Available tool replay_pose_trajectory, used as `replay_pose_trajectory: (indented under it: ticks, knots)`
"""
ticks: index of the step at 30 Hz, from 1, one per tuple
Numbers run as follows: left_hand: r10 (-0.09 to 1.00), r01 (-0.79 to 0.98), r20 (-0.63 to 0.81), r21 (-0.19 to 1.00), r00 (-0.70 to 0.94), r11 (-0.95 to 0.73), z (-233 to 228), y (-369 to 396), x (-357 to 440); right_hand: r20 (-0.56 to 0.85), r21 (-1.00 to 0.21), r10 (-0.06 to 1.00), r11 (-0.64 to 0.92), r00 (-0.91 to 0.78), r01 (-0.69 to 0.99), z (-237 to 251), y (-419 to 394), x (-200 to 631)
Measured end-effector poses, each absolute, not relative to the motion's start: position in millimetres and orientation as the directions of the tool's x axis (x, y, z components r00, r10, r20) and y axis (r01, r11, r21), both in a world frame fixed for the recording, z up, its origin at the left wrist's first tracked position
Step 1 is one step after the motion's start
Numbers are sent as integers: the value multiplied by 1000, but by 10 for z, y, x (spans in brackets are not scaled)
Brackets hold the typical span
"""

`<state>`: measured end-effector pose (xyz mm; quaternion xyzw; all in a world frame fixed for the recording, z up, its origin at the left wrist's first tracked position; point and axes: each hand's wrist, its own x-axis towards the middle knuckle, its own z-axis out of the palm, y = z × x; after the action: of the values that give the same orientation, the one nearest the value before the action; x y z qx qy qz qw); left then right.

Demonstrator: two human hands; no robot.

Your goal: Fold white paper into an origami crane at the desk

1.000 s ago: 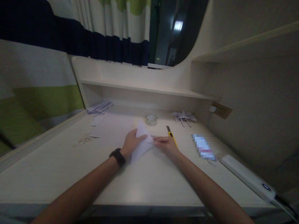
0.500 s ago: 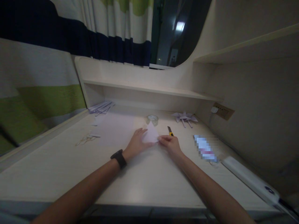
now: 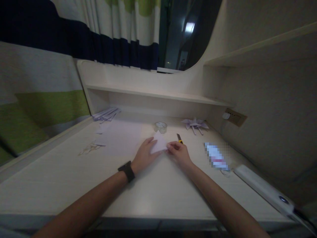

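Observation:
Between my hands is a small white folded paper point(image 3: 158, 142), roughly a triangle with its point away from me. My left hand point(image 3: 146, 152) grips its left side, thumb along the near edge and fingers on the far side. At the paper's right corner, my right hand point(image 3: 179, 151) pinches with thumb and forefinger. Just beyond the paper lies a roll of clear tape point(image 3: 160, 127). A yellow and black utility knife point(image 3: 180, 138) rests behind my right hand, its lower part hidden by the hand.
Folded paper flowers point(image 3: 195, 124) lie at the back right. Paper strips point(image 3: 106, 114) are piled at the back left, near white sheets point(image 3: 121, 137) and tangled string point(image 3: 89, 147). A blurred-out phone-like object point(image 3: 216, 157) and a long white lamp-like bar point(image 3: 264, 188) lie on the right.
The folded paper's tip has shifted slightly left and toward me. Both hands keep their hold, with the right fingers curled a little more. The whole view has moved slightly.

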<state>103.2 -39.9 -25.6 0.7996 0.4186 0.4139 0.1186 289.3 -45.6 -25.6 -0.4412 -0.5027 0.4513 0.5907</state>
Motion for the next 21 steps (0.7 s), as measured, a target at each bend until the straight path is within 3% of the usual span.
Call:
replay_pose_trajectory:
  ticks: [6, 10, 16, 21]
  knots:
    - [729, 557, 628, 514, 274, -652, -212, -432, 1033, 209, -976, 974, 214, 82, -51, -309, -427, 2884]
    - [778, 533, 590, 596, 217, -600, -207, -429, 1053, 247, -966, 965, 253, 88, -63, -301, -414, 2902]
    - [875, 348, 426, 804, 229, -482, -271, -337, 1031, 300, -953, 949, 303, 95, -22, -302, -397, 2936]
    - [892, 320, 390, 835, 228, -447, -269, -312, 1014, 338, -941, 938, 337, 76, 29, -303, -404, 2962]
